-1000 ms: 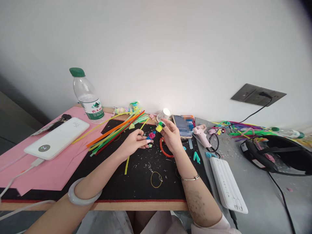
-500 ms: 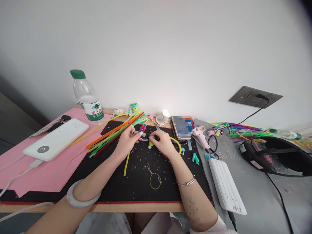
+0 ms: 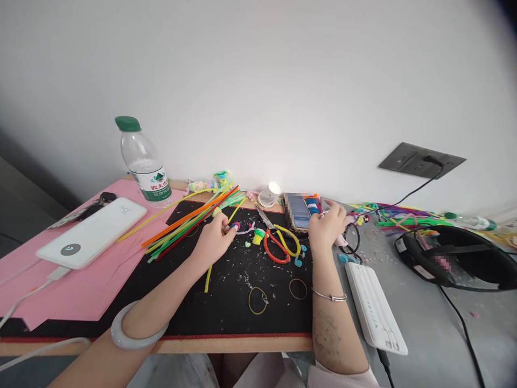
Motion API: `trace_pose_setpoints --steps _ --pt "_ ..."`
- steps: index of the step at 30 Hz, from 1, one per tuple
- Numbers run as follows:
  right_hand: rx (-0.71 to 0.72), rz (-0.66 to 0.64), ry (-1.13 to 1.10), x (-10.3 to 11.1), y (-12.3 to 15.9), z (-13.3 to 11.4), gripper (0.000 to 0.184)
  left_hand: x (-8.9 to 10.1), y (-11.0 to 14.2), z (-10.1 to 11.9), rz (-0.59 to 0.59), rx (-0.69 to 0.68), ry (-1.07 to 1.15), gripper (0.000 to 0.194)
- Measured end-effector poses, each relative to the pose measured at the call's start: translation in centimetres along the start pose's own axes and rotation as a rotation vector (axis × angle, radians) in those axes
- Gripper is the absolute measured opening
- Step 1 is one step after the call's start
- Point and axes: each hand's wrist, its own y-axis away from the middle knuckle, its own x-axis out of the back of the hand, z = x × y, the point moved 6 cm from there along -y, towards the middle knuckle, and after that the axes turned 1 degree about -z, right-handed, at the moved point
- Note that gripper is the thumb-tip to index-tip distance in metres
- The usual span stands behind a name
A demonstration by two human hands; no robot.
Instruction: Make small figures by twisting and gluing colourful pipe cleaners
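My left hand [image 3: 214, 235] is closed, pinching a small pipe-cleaner piece [image 3: 236, 226] in pink and blue; its fingers hide part of it. Pale yellow fuzz [image 3: 217, 212] shows above the knuckles. On the black mat, just right of that hand, lies a green-and-yellow pipe-cleaner piece [image 3: 257, 236]. Scissors [image 3: 276, 254] with red and yellow handles rest beside it, partly spread. Over at the right, my right hand [image 3: 328, 223] curls over a pink hot glue gun [image 3: 341, 240], covering most of its body.
Loose pipe cleaners [image 3: 181, 229] lie fanned out left of centre. A water bottle [image 3: 147, 167] and a white power bank [image 3: 92, 231] stand on the left. Behind the scissors are a paper cup [image 3: 270, 195] and a phone [image 3: 297, 210]. Another power bank [image 3: 375, 307] lies right.
My right hand has moved from the green-and-yellow piece to the glue gun on the right, uncovering the scissors. My left hand stays nearly in place with its piece, turned slightly.
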Motion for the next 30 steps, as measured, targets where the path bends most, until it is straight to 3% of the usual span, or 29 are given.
trace_pose_setpoints --steps 4,7,11,14,18,23,26,30 --pt "-0.251 -0.151 0.193 0.2 -0.4 2.9 0.047 0.2 0.5 0.6 -0.014 -0.028 -0.273 0.027" --pt "-0.383 -0.287 0.262 0.0 -0.3 4.5 0.051 1.0 0.8 1.6 0.105 -0.103 -0.354 0.027" --pt "-0.43 -0.367 0.288 -0.1 -0.5 5.5 0.054 1.7 1.5 4.1 0.274 -0.394 -0.354 0.022" --pt "-0.413 -0.39 0.289 -0.3 -0.8 6.0 0.052 1.6 1.7 4.6 0.298 -0.49 -0.339 0.025" --pt "-0.399 -0.403 0.281 -0.5 -0.9 6.4 0.05 1.7 1.1 3.6 0.272 -0.439 -0.196 0.028" --pt "-0.399 -0.411 0.28 -0.4 -0.9 6.4 0.05 1.6 0.0 1.3 0.144 -0.195 0.157 0.019" --pt "-0.397 -0.413 0.277 -0.4 -0.9 6.3 0.05 1.4 -0.2 0.8 0.081 -0.123 0.332 0.015" --pt "-0.405 -0.423 0.272 -0.4 -0.9 6.5 0.052 1.9 -0.1 0.9 0.075 -0.1 0.385 0.037"
